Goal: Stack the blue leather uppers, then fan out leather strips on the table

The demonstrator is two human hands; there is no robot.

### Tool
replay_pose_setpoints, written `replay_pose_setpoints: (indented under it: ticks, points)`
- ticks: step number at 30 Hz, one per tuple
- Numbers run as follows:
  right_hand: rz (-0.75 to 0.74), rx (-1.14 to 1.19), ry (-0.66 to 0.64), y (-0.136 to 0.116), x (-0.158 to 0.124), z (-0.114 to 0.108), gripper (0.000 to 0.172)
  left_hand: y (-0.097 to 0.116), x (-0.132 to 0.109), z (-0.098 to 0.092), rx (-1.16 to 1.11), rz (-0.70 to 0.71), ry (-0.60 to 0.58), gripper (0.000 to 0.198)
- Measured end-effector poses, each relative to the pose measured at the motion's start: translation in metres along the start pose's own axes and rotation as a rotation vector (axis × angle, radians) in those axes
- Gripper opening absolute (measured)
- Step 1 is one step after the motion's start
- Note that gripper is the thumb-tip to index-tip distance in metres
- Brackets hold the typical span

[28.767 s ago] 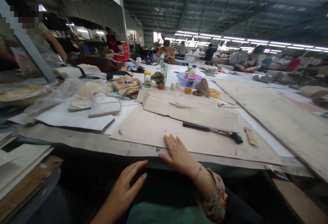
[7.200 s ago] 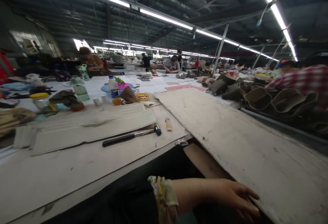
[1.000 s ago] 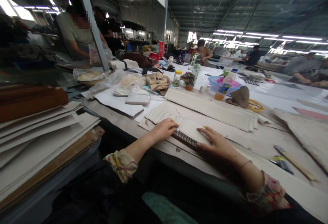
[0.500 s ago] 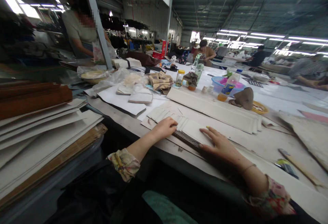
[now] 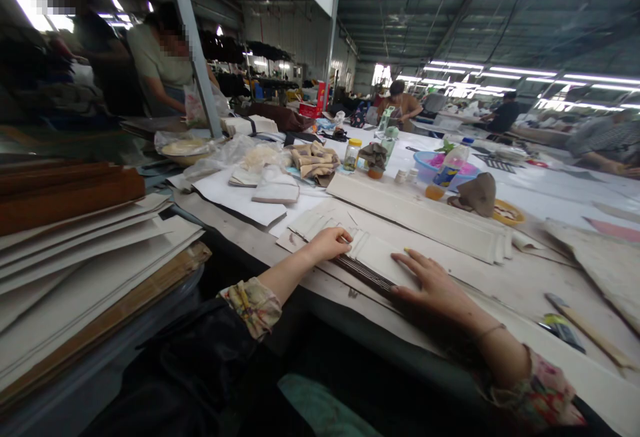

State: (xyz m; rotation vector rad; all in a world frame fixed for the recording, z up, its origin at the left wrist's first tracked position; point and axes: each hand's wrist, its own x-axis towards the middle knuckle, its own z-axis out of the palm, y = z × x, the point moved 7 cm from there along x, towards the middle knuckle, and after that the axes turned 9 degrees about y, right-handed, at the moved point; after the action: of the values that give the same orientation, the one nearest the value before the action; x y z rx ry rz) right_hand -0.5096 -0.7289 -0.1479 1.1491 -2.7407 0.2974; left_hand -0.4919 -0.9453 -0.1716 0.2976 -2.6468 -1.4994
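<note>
Overlapping white flat pieces with dark edges [image 5: 383,256] lie fanned in a row at the table's near side; I cannot tell whether they are leather or card. At the row's left part, my left hand [image 5: 330,244] is closed, thumb and fingers pinched at the edge of one white piece. Its fingertips are partly hidden. My right hand [image 5: 433,284] rests open on the right end of the row, fingers spread, pressing on the top piece. Behind the row lies a second stack of long white strips [image 5: 415,214].
A wooden-handled tool [image 5: 590,330] lies at right. Farther back stand a yellow-lidded jar [image 5: 352,155], a blue basin [image 5: 425,168] and folded cloths [image 5: 313,160]. Large white sheets [image 5: 100,284] and brown material [image 5: 70,190] are piled at left. A metal post [image 5: 193,50] rises from the table; people work beyond.
My left hand has shifted slightly right along the row, its fingers lifting a little at the pieces' edges. My right hand stays in place. Another person has appeared at the far left.
</note>
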Motion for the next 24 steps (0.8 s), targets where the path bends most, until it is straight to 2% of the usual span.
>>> replay_pose_setpoints:
  ticks: [7, 13, 20, 24]
  points:
    - [0.001, 0.008, 0.013, 0.003, -0.004, 0.000, 0.070, 0.000, -0.001, 0.002, 0.027, 0.012, -0.029, 0.025]
    - [-0.008, -0.005, 0.024, 0.002, -0.005, 0.001, 0.070, 0.000, 0.002, -0.007, 0.154, 0.002, 0.037, 0.041]
    - [-0.017, -0.012, 0.047, 0.003, -0.006, 0.001, 0.069, 0.012, 0.004, -0.015, 0.261, 0.031, 0.001, 0.022]
    - [-0.025, -0.013, 0.064, 0.003, -0.007, 0.002, 0.069, 0.017, 0.006, -0.016, 0.195, -0.059, -0.022, 0.025]
